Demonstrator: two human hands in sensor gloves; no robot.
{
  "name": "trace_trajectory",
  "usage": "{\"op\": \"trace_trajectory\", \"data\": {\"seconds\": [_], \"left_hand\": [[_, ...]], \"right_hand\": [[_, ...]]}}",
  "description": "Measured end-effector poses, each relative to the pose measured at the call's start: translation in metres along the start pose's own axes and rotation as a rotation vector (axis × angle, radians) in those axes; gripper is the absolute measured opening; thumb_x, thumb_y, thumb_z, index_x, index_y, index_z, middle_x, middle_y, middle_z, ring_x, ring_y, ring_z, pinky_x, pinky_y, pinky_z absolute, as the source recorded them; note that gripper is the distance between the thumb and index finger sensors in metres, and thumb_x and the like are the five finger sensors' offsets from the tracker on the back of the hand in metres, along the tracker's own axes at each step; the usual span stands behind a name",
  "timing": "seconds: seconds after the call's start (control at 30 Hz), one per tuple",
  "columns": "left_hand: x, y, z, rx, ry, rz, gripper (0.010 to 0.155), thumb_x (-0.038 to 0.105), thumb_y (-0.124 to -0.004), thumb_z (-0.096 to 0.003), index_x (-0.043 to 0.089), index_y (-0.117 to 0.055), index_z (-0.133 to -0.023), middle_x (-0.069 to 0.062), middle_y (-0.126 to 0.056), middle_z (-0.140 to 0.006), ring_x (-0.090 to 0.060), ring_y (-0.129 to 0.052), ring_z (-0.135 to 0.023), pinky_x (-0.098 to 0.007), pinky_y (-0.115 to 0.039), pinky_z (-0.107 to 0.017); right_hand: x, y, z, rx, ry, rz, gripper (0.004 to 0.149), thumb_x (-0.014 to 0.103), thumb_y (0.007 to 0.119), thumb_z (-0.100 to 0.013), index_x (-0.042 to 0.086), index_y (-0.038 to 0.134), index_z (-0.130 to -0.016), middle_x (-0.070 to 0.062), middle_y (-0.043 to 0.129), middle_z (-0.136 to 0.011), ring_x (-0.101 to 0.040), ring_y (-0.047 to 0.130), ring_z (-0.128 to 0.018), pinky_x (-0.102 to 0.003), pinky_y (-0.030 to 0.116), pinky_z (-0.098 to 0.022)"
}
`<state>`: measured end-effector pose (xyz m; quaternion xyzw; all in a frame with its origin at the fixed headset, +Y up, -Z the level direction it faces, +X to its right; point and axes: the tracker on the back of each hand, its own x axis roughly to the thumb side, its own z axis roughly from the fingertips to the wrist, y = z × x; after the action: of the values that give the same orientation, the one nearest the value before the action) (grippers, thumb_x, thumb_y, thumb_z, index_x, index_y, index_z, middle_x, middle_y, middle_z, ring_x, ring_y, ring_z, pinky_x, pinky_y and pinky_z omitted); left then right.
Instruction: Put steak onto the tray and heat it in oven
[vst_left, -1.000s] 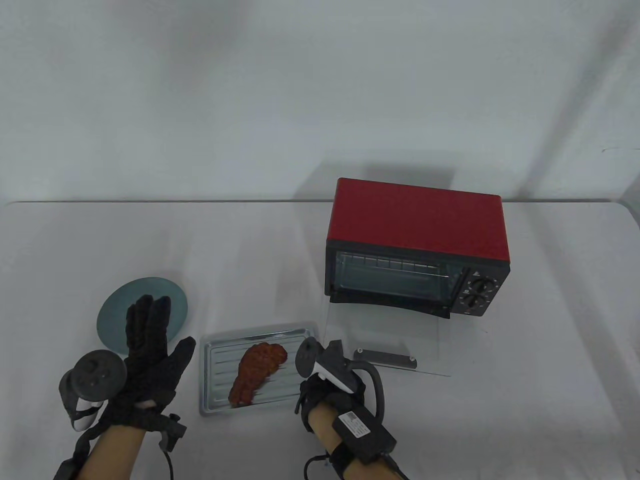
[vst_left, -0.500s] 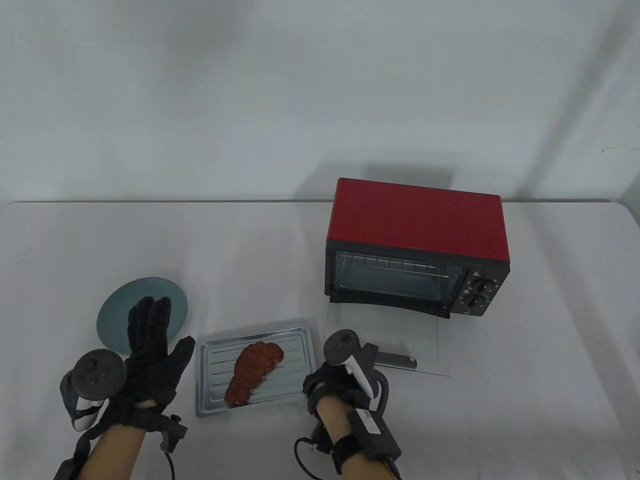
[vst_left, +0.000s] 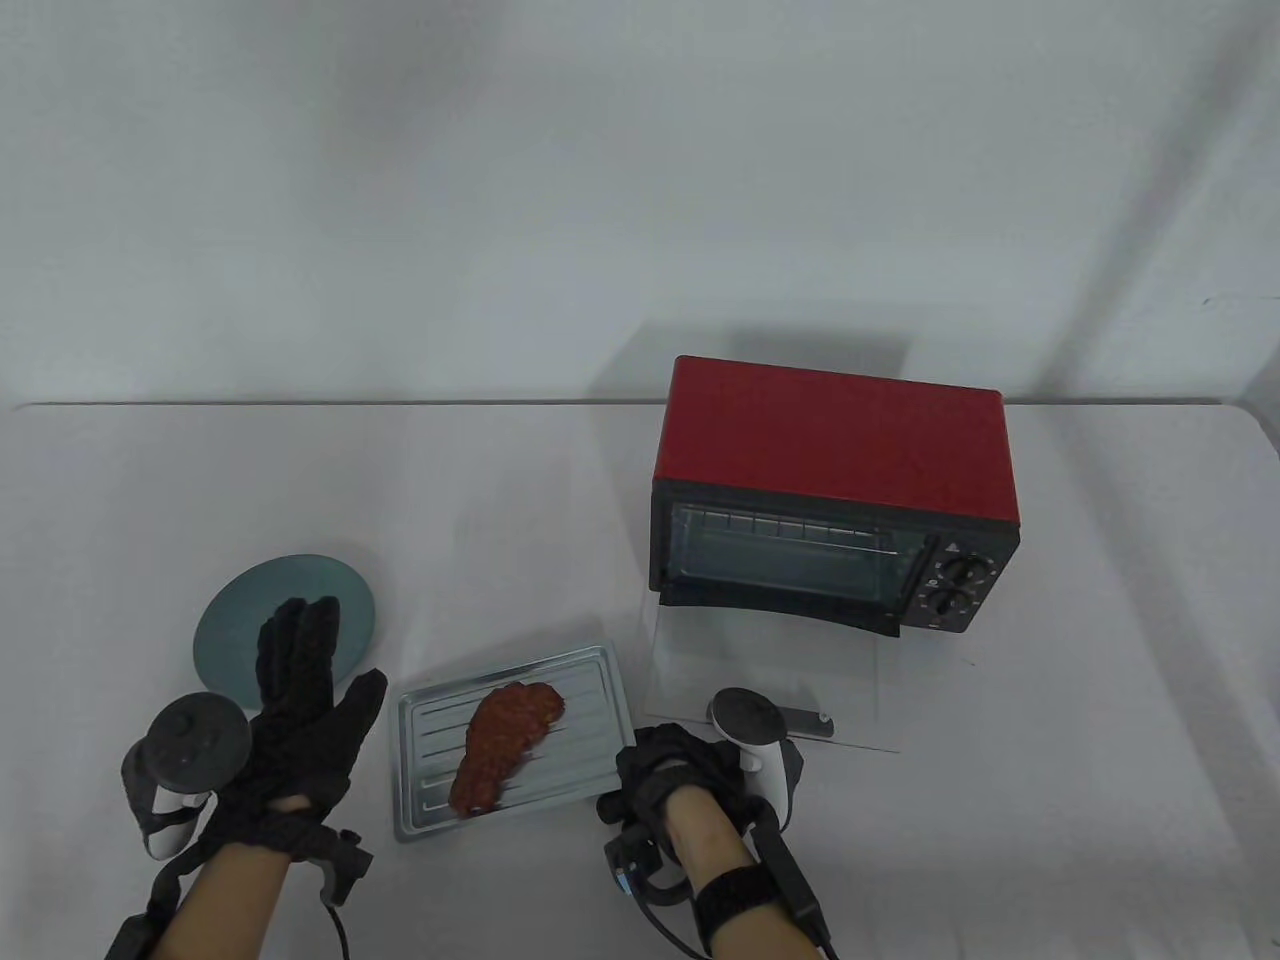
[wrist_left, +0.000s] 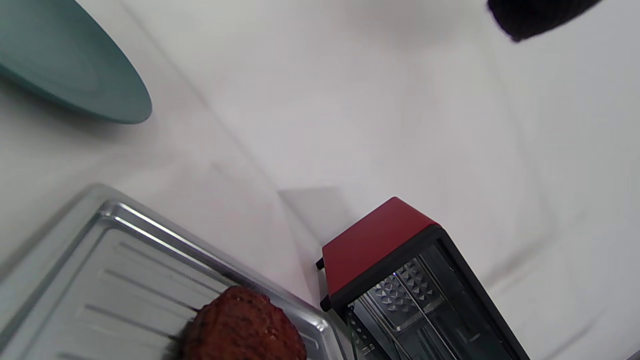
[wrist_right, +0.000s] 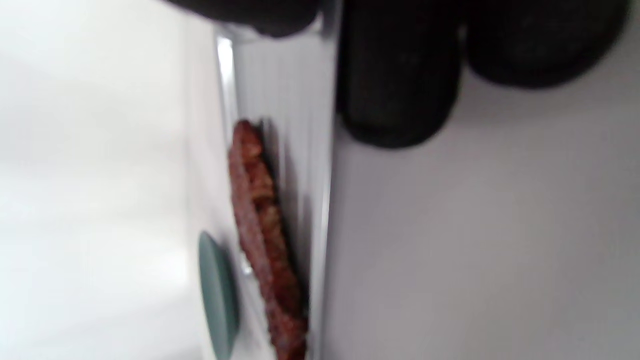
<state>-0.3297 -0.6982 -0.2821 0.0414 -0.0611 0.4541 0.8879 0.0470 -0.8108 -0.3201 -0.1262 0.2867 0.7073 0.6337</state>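
The reddish-brown steak (vst_left: 505, 745) already lies on the ribbed silver tray (vst_left: 590, 675). The right hand (vst_left: 665, 780) grips its 3 o'clock edge; the left hand (vst_left: 300, 700) hovers flat-fingered. The red oven (vst_left: 835, 440), door down, awaits at 1 o'clock.

Looks like a staged test bench to me: plain white table (vst_left: 560, 480), blank wall behind the toaster oven (vst_left: 836, 490).

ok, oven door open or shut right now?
Open. The oven has its glass door folded down flat on the table in front of it, handle at the near edge, and the rack inside is exposed.
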Motion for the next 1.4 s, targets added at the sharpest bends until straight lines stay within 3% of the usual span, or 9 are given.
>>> {"op": "trace_trajectory", "data": {"seconds": [0.4, 0.6, 0.83, 0.97, 1.13, 1.4], "left_hand": [[-0.002, 0.012, 0.003, 0.058, -0.006, 0.017, 0.086, 0.077, -0.057, -0.0536, 0.034, -0.016, -0.116, -0.008, -0.004, -0.122, -0.042, 0.001, -0.112, -0.073, -0.023, -0.072], [-0.001, 0.01, 0.002, 0.046, 0.001, 0.014, 0.086, 0.077, -0.057, -0.0536, 0.034, -0.017, -0.116, -0.008, -0.004, -0.122, -0.042, 0.001, -0.112, -0.073, -0.023, -0.072], [-0.001, 0.007, 0.002, 0.037, 0.006, 0.003, 0.086, 0.077, -0.057, -0.0536, 0.034, -0.017, -0.116, -0.008, -0.004, -0.122, -0.041, 0.001, -0.112, -0.073, -0.023, -0.072], [-0.002, 0.005, 0.001, 0.027, 0.012, -0.001, 0.085, 0.077, -0.057, -0.0537, 0.034, -0.017, -0.116, -0.008, -0.004, -0.122, -0.042, 0.001, -0.112, -0.073, -0.023, -0.072], [-0.002, 0.003, 0.001, 0.021, 0.019, -0.003, 0.085, 0.077, -0.057, -0.0537, 0.034, -0.017, -0.116, -0.008, -0.004, -0.122, -0.041, 0.001, -0.112, -0.073, -0.023, -0.072], [-0.002, 0.003, 0.001, 0.019, 0.034, -0.001, 0.085, 0.077, -0.057, -0.0538, 0.034, -0.017, -0.116, -0.008, -0.004, -0.122, -0.041, 0.001, -0.112, -0.073, -0.024, -0.072]], "right_hand": [[0.037, -0.017, 0.028, 0.022, -0.198, -0.144, 0.046, 0.016, 0.07, -0.043, 0.003, 0.048, -0.081, -0.019, 0.083, -0.071, -0.025, 0.098, -0.031, -0.052, 0.081, -0.023], [0.044, -0.067, 0.059, -0.07, -0.283, -0.235, 0.048, 0.015, 0.069, -0.043, 0.001, 0.048, -0.083, -0.021, 0.083, -0.07, -0.024, 0.098, -0.029, -0.053, 0.08, -0.023], [0.022, -0.144, 0.09, -0.275, -0.259, -0.236, 0.048, 0.015, 0.068, -0.043, 0.001, 0.049, -0.083, -0.022, 0.084, -0.069, -0.025, 0.097, -0.028, -0.053, 0.08, -0.023], [0.009, -0.175, 0.095, -0.351, -0.232, -0.265, 0.048, 0.015, 0.069, -0.043, 0.0, 0.049, -0.083, -0.022, 0.084, -0.069, -0.025, 0.097, -0.027, -0.053, 0.08, -0.023], [0.002, -0.198, 0.089, -0.409, -0.217, -0.316, 0.048, 0.015, 0.069, -0.043, 0.0, 0.049, -0.083, -0.022, 0.084, -0.069, -0.025, 0.097, -0.027, -0.053, 0.08, -0.023], [0.005, -0.214, 0.072, -0.434, -0.202, -0.337, 0.048, 0.016, 0.068, -0.043, 0.0, 0.049, -0.084, -0.022, 0.084, -0.069, -0.025, 0.097, -0.028, -0.053, 0.08, -0.023]]}}
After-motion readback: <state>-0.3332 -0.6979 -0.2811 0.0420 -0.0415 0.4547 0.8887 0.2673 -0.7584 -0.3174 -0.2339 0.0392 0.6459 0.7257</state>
